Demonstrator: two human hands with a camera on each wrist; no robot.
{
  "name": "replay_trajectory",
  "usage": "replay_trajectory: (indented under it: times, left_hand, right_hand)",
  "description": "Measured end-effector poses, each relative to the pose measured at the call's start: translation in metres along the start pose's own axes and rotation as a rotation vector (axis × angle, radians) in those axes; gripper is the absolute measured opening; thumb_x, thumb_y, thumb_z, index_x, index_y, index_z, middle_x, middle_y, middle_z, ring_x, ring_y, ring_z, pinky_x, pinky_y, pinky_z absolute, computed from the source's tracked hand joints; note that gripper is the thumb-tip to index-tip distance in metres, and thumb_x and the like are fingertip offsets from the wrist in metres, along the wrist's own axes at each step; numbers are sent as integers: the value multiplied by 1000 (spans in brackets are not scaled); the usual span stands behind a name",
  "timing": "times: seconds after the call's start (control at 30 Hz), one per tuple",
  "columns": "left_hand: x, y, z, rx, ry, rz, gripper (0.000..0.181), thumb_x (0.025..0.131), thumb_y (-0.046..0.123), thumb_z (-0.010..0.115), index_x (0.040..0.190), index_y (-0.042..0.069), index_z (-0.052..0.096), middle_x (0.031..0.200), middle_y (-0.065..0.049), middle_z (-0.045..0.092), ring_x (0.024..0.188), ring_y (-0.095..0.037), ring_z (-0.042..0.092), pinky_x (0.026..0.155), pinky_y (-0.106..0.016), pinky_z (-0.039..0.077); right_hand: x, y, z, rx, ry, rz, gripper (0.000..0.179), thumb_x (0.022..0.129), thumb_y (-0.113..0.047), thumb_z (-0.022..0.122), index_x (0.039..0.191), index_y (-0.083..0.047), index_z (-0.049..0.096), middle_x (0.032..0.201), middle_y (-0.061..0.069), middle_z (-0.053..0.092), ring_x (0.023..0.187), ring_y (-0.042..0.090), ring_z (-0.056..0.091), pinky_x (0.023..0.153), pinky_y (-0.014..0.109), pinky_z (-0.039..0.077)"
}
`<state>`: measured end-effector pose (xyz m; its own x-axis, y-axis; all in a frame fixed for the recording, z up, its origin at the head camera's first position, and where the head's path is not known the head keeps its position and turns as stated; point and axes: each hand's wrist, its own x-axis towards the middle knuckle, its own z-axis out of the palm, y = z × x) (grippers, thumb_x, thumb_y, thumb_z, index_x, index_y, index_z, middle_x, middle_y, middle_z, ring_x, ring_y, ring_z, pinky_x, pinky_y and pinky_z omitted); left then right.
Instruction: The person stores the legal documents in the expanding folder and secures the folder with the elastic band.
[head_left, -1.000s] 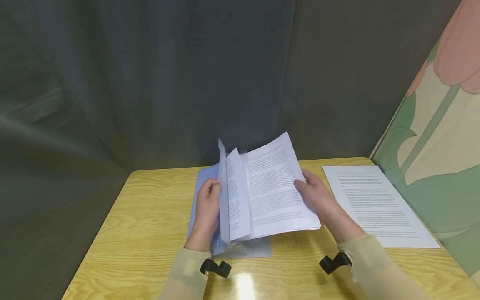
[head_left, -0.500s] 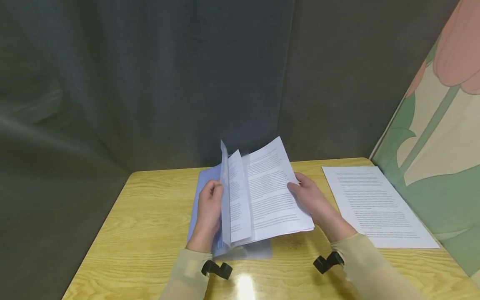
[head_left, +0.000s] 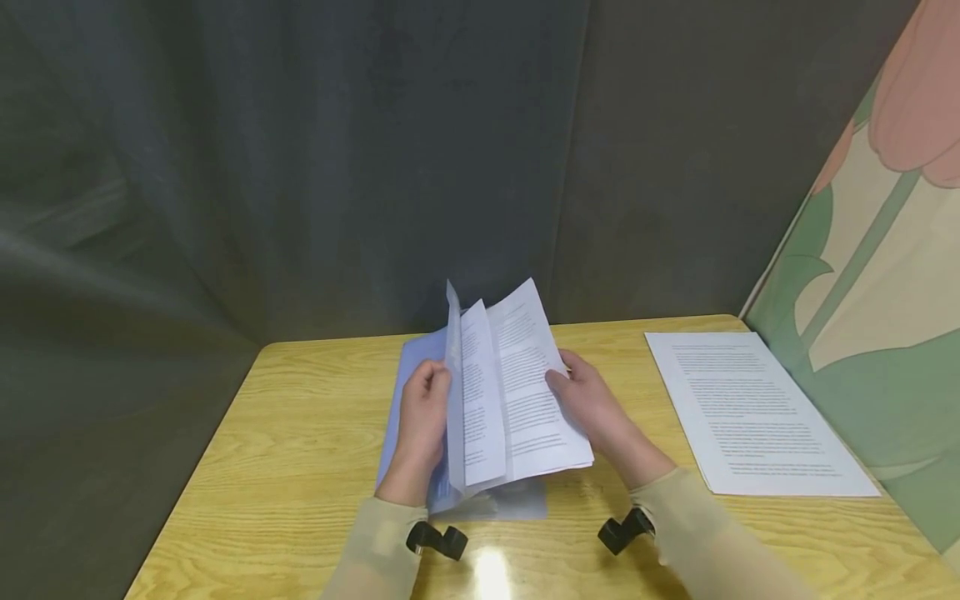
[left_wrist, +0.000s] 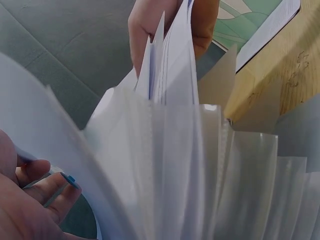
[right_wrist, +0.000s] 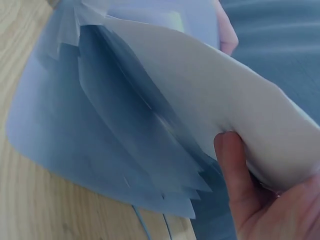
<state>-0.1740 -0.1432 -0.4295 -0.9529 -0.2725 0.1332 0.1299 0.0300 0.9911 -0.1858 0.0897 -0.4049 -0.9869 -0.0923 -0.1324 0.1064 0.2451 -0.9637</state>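
Thumb and fingers drawn in, the right hand (head_left: 592, 404) pinches printed sheets (head_left: 534, 383), the left hand (head_left: 422, 412) grips a folder (head_left: 455, 433).

The sheets sit partly inside the folder, at three o'clock from the left hand; farther toward three, a printed page (head_left: 753, 408) lies on the table (head_left: 300, 433).

You have a blue display book (head_left: 420, 350) spread open over the tabletop (head_left: 262, 442), its translucent pockets (left_wrist: 245, 185) fanned apart; a stack of white printed sheets (head_left: 534, 392) juts from between them, bowed, tilted up, text facing you.
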Motion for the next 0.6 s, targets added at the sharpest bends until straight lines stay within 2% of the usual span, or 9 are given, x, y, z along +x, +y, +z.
replay_trajectory:
  times: [0.4, 0.6]
  left_hand:
    - [0, -1, 1, 3, 2, 2, 16, 105, 8, 54, 93, 1, 61, 83, -3, 48, 85, -20, 48, 72, -31, 38]
    - [0, -1, 1, 7, 7, 1, 16, 105, 8, 54, 93, 1, 61, 83, -3, 48, 85, -20, 48, 71, -31, 38]
  right_hand:
    - [1, 4, 28, -16, 23, -17, 51, 115, -16, 49, 164, -3, 45, 117, 22, 72, 85, 24, 73, 73, 34, 57]
    - [1, 5, 31, 15, -19, -15, 52, 116, -20, 50, 165, -3, 44, 117, 22, 73, 86, 25, 75, 71, 34, 59]
